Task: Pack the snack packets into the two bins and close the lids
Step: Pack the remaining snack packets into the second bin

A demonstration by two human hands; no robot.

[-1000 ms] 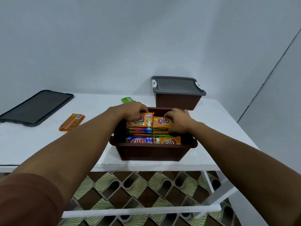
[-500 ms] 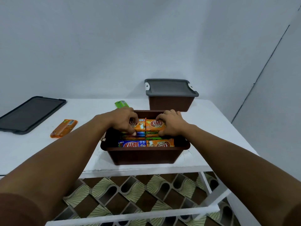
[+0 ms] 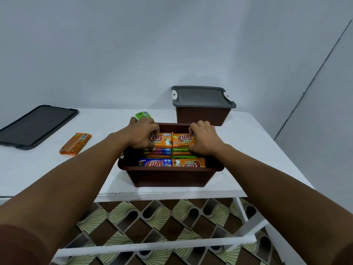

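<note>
White worktop (image 3: 248,146) against a pale wall, white frame below, patterned floor under it.

At far left of the worktop, a loose dark lid (image 3: 36,127), lying flat, well apart from both bins.

At the back right, a closed bin (image 3: 202,115), brown, with a grey lid (image 3: 200,96) seated on its rim.

In front of it, near the front edge, an open bin (image 3: 168,177), brown, lidless, filled with snack packets in two columns.

Left grip (image 3: 142,135) over the left column: fingers curled down across the left orange packet (image 3: 163,140), fingertips at its near edge, clasped on that packet.

Right grip (image 3: 205,140) over the right column: fingers curled over the far edge of the right orange packet (image 3: 181,139), thumb at the near edge, clasped on that packet likewise.

Both held packets side by side, touching at the middle, towards the back of the bin, above purple and green packets beneath.

At the bin's front wall, a blue packet (image 3: 154,163) on the left and a front orange packet (image 3: 189,163) on the right, touching each other.

Outside the bin: a loose orange packet (image 3: 75,144) flat on the worktop between dark lid and open bin; a green packet (image 3: 142,115) just behind the left grip, partly hidden by it.
</note>
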